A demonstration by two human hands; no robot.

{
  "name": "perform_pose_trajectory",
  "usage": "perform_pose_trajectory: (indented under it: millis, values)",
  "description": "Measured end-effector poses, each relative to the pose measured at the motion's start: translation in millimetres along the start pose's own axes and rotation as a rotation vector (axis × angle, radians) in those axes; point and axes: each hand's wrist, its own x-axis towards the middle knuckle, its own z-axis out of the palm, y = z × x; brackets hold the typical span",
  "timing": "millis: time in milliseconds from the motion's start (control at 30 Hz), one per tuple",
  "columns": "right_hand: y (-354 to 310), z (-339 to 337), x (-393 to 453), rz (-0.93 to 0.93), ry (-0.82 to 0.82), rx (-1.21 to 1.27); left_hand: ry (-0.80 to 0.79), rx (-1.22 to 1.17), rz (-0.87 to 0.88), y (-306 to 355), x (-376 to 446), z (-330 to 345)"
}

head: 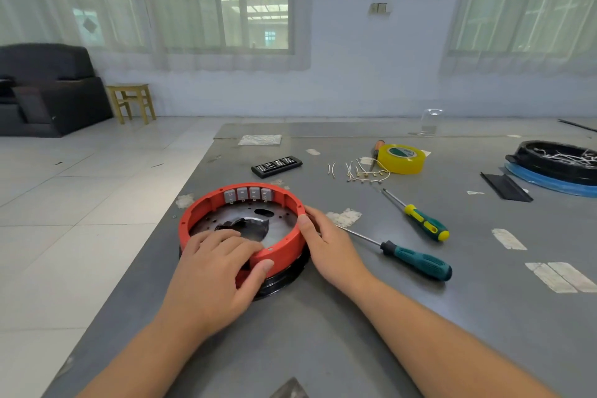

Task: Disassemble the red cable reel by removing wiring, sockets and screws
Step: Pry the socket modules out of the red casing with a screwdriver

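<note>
The red cable reel ring (197,208) lies open-side up on a black base near the left edge of the grey table (323,333). Several grey sockets (248,194) line its far inner wall above a dark metal plate (281,220). My left hand (213,271) grips the near rim, fingers inside the ring and thumb on the outer wall. My right hand (326,242) holds the right side of the ring, thumb on the top edge, fingers behind the outer wall. Removed white wire pieces (358,171) lie farther back.
Two screwdrivers lie to the right: a teal-handled one (416,260) and a green-and-yellow one (423,223). Behind are a black bit case (277,166), a yellow tape roll (401,158), a wooden-handled tool (376,152), a black reel half (555,161) on a blue ring, and a black strip (505,187).
</note>
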Motion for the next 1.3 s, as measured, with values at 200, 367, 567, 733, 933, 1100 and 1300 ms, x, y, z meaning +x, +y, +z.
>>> perform_pose_trajectory:
  millis: [200, 367, 567, 733, 933, 1100, 1300]
  values:
    - [1, 1, -3, -0.032, -0.016, -0.073, 0.026, -0.037, 0.029, -12, -6, 14]
    - [6, 1, 0, -0.065, -0.069, -0.091, 0.058, -0.138, 0.054, -18, -7, 15]
    - [5, 0, -1, -0.078, -0.070, -0.101, 0.065, -0.230, -0.028, -49, -13, 6]
    - [4, -1, 1, -0.082, -0.051, -0.093, 0.093, -0.169, -0.029, -48, -11, 12]
    - [4, 3, 10, -0.008, -0.007, 0.002, 0.088, -0.190, -0.065, -41, -8, 22]
    - [1, 8, 5, -0.068, 0.067, -0.129, 0.116, -0.203, -0.072, -37, -5, 24]
    - [5, -37, -11, -0.112, 0.283, -1.042, 0.109, -0.199, -0.075, -34, -8, 23]
